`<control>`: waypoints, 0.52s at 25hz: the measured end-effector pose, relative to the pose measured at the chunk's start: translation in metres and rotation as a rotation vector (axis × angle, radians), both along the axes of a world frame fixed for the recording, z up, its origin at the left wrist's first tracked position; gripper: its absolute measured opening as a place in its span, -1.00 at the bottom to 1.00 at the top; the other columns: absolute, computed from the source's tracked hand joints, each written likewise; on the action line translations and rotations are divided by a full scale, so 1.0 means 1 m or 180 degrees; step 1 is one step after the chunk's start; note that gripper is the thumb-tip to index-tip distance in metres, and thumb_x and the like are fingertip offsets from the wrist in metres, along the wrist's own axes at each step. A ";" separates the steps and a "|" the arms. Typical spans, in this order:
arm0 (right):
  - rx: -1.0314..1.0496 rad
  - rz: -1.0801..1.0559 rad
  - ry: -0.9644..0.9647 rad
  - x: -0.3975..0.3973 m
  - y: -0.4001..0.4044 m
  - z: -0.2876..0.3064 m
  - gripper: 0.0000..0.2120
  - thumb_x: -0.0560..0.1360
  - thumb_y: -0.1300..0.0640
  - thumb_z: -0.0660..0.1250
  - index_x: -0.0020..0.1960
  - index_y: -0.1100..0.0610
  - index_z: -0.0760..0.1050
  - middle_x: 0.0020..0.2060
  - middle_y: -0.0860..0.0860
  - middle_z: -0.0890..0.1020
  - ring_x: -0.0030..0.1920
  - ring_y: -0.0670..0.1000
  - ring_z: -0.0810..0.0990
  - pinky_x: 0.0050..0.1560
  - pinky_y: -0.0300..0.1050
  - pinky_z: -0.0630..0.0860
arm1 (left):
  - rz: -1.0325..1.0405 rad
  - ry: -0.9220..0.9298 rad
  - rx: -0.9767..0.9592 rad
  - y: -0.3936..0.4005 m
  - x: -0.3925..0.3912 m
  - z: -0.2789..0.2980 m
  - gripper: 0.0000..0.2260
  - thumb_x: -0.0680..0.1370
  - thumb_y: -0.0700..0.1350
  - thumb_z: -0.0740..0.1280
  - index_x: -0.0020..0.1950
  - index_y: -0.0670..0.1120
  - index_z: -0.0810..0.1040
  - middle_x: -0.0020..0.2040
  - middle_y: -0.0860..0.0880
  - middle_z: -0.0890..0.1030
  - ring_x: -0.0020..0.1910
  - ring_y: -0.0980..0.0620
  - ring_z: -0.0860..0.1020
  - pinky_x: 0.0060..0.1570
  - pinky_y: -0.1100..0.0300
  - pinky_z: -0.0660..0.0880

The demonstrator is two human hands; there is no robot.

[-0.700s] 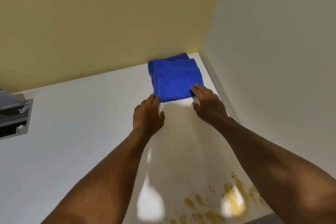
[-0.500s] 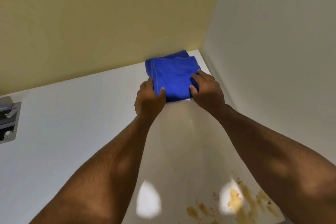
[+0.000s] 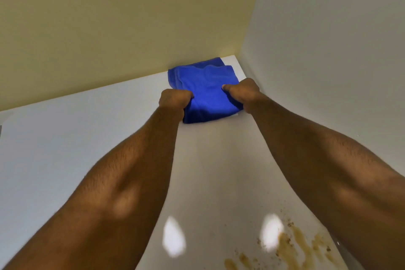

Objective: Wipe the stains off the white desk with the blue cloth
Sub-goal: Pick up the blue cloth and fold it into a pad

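A folded blue cloth [image 3: 207, 92] lies in the far right corner of the white desk [image 3: 65, 138]. My left hand [image 3: 174, 99] is closed on the cloth's left edge and my right hand [image 3: 243, 91] is closed on its right edge; the near part of the cloth looks lifted slightly. Yellow-brown stains [image 3: 291, 245] with dark crumbs spread over the desk near its front right, close under my right forearm.
A yellow wall [image 3: 109, 24] runs along the desk's back edge and a white wall [image 3: 328, 50] stands along its right side, meeting in the corner behind the cloth. Two bright light reflections show on the desk near the stains.
Both hands went from resting at the cloth's near edge to closing into fists on its two sides. The view has shifted forward, and the grey object at the left has left the frame.
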State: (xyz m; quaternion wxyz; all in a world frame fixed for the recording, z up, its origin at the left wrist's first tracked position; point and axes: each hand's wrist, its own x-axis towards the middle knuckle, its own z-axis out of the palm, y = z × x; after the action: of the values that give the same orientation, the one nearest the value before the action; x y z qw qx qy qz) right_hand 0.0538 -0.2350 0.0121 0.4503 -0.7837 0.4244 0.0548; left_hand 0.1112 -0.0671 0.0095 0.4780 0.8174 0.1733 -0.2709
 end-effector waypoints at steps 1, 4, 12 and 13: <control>0.0055 0.0007 -0.0014 0.002 -0.001 0.001 -0.48 0.42 -0.03 0.45 0.22 0.27 0.42 0.16 0.16 0.56 0.05 0.16 0.55 -0.04 -0.06 0.49 | -0.0049 -0.0027 0.0076 -0.001 0.001 0.000 -0.55 0.50 -0.06 0.44 0.30 -0.23 0.43 0.19 -0.19 0.56 0.04 -0.15 0.55 0.13 0.00 0.55; 0.0111 0.0173 -0.0108 -0.001 -0.003 0.003 -0.63 0.44 0.05 0.42 0.15 0.23 0.47 0.10 0.14 0.59 -0.04 0.10 0.55 -0.05 -0.07 0.52 | -0.0013 -0.0106 0.0130 0.000 0.000 0.004 -0.59 0.55 -0.06 0.37 0.34 -0.17 0.38 0.22 -0.17 0.51 0.00 -0.12 0.47 0.01 0.04 0.52; 0.0049 0.1146 -0.0748 -0.051 0.005 0.042 -0.29 0.45 0.40 0.21 0.47 -0.14 0.19 0.36 0.01 0.41 0.18 0.06 0.51 -0.04 -0.20 0.49 | -0.1488 -0.1543 0.0050 0.043 -0.041 0.038 -0.60 0.54 -0.31 0.21 0.31 0.03 0.52 0.31 -0.04 0.53 0.27 -0.10 0.50 0.13 0.18 0.45; 0.0023 0.1268 -0.0754 -0.061 0.007 0.049 -0.33 0.48 0.40 0.19 0.46 -0.13 0.24 0.43 0.00 0.35 0.28 0.07 0.45 0.07 -0.19 0.48 | -0.1610 -0.1526 0.0112 0.049 -0.050 0.043 -0.62 0.57 -0.28 0.21 0.33 0.00 0.54 0.40 -0.05 0.48 0.37 -0.10 0.44 0.24 0.18 0.40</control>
State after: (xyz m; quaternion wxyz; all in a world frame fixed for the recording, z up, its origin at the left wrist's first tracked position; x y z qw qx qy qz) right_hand -0.0069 -0.2276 0.0612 0.4801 -0.8513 0.2053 0.0518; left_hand 0.0616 -0.0180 0.0529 0.4086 0.8830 -0.1472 -0.1781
